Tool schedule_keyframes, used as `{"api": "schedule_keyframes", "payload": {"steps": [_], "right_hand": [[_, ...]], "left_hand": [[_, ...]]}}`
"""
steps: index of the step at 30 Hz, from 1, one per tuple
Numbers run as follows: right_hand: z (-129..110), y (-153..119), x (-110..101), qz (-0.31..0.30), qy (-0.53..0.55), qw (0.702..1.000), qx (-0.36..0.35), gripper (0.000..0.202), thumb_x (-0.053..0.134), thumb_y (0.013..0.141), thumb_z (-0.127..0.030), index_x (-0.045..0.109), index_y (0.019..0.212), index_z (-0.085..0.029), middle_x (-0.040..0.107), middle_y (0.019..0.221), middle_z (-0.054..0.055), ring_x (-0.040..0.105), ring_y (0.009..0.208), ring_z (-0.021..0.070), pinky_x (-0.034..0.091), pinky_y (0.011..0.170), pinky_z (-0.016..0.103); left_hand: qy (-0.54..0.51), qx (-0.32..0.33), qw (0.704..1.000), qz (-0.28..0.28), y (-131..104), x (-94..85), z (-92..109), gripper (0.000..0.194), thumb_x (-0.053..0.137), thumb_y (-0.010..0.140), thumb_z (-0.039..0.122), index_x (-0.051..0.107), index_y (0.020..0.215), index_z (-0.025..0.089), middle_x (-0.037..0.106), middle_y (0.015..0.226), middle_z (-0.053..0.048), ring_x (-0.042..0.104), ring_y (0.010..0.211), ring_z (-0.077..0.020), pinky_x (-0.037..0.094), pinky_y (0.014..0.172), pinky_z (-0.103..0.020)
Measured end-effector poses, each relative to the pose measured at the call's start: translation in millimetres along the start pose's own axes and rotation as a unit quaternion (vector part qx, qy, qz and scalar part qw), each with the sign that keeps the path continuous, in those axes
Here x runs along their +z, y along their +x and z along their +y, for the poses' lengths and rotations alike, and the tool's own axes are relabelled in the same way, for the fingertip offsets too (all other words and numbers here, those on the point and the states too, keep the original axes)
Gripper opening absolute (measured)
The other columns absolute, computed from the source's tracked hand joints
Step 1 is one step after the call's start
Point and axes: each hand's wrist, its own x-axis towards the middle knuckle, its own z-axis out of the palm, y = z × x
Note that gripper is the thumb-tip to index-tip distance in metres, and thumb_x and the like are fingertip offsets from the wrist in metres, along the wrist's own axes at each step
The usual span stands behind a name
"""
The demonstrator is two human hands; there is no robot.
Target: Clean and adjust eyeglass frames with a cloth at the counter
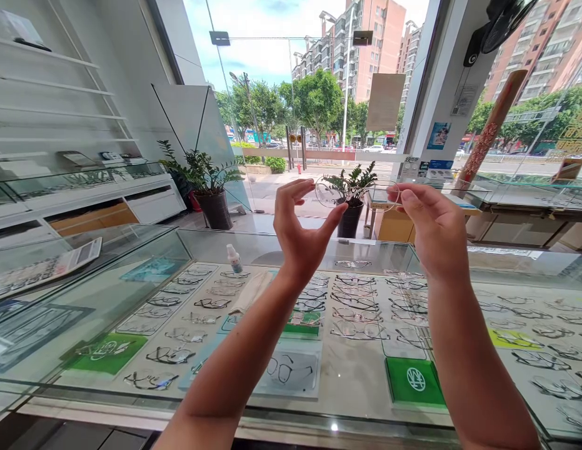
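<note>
A pair of thin-rimmed eyeglasses [326, 192] is held up in front of the window, above the glass display case. My right hand [434, 222] pinches its right side between thumb and fingers. Around the left lens, my left hand [302, 225] has its thumb and fingers spread apart; the fingertips are close to the rim, and whether they touch it is unclear. Beneath my arms, rows of eyeglasses [354, 294] lie inside the case.
A small white bottle [234, 259] and a folded cloth [250, 292] are near the case's middle. Green cards [406, 382] lie in the case. A newspaper [60, 262] rests at left. Potted plants [214, 209] stand beyond the case.
</note>
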Motion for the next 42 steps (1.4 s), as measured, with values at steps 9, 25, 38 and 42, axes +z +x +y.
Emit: {"api": "schedule_keyframes", "payload": {"steps": [9,25,38,42], "right_hand": [[-3,-2,5,-0.006,0.030,0.999,0.011,0.020,0.071,0.100,-0.041,0.080,0.110,-0.026,0.084,0.113,0.006,0.080,0.109,0.0246,0.063,0.103,0.045],[-6,-3,8,-0.010,0.073,0.997,0.026,0.018,0.073,0.099,-0.040,0.080,0.108,-0.026,0.084,0.107,0.005,0.080,0.103,0.0222,0.063,0.098,0.042],[8,4,1,-0.032,0.065,0.990,0.119,0.021,0.064,0.100,-0.041,0.077,0.110,-0.029,0.085,0.114,0.007,0.081,0.110,0.0269,0.065,0.100,0.050],[16,8,-2,-0.049,0.073,0.986,0.142,0.026,0.061,0.100,-0.039,0.077,0.117,-0.028,0.085,0.119,0.010,0.081,0.114,0.0294,0.065,0.101,0.053]], "left_hand": [[-0.069,-0.078,0.994,-0.028,-4,6.7,-9,0.056,0.091,0.084,0.042,0.060,0.129,0.029,0.071,0.127,-0.006,0.075,0.117,-0.0260,0.060,0.093,-0.041],[-0.110,-0.139,0.983,-0.037,-9,10.8,-12,0.056,0.092,0.084,0.046,0.061,0.127,0.030,0.070,0.130,-0.007,0.076,0.116,-0.0260,0.058,0.090,-0.040],[-0.008,-0.117,0.993,-0.025,-11,8.7,10,0.055,0.093,0.083,0.045,0.061,0.124,0.027,0.073,0.125,-0.008,0.074,0.111,-0.0258,0.056,0.086,-0.041],[0.015,-0.085,0.996,-0.026,-12,8.9,12,0.056,0.094,0.082,0.043,0.061,0.124,0.026,0.072,0.123,-0.008,0.073,0.111,-0.0260,0.056,0.086,-0.041]]}}
